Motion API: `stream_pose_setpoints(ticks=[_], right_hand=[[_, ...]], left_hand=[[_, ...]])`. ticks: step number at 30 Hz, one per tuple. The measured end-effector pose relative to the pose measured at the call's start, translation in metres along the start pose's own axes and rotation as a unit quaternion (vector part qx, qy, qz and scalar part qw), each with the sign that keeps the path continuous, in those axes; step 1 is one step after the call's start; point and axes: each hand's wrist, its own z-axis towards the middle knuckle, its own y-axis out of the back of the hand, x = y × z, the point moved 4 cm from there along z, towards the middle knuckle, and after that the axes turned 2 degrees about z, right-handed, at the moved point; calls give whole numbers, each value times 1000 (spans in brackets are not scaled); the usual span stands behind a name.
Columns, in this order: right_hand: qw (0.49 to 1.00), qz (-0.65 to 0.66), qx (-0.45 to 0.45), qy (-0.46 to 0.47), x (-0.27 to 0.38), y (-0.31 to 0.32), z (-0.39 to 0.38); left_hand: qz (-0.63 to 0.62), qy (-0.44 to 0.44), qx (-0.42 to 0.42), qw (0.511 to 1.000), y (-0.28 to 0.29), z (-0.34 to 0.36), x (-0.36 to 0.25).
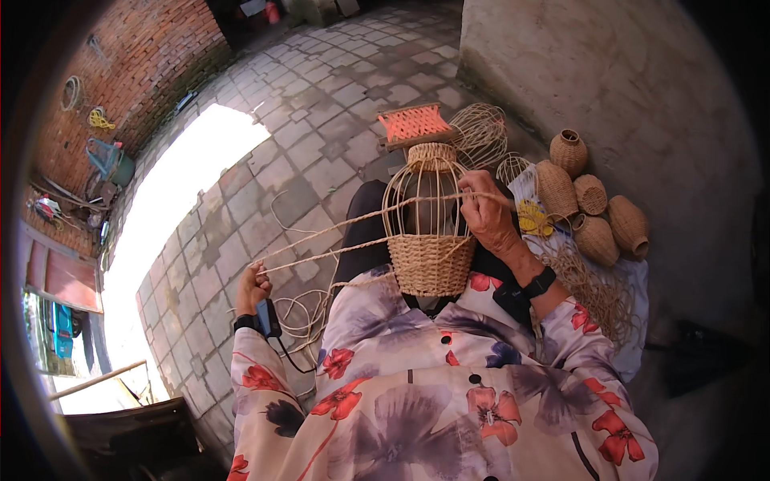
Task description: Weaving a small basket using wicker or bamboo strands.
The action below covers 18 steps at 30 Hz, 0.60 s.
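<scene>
Half-woven basket (on lap), right hand gripping its frame, left hand pulling cord

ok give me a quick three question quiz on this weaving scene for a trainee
1. True or false: the half-woven basket frame is woven at its lower part, with bare ribs above it.
2. Which hand pulls the rope strands out to the side?
A. left hand
B. right hand
C. neither
3. Fill in: the finished woven baskets lie on the person's ___ side, near the grey wall.

Key
1. True: woven band low, open ribs above.
2. A: the left hand grips the rope strands drawn taut from the frame, while the right hand rests on the ribs.
3. Right.
</scene>
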Motion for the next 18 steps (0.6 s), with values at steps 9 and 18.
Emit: stream_pose_setpoints(ticks=[9,18], right_hand=[[994,-97,-53,-14,40,9,21],[994,25,-51,-91,28,4,20]], left_hand=[[-149,-95,91,980,-40,-38,-18],[588,-507,-107,621,-180,-126,-21]])
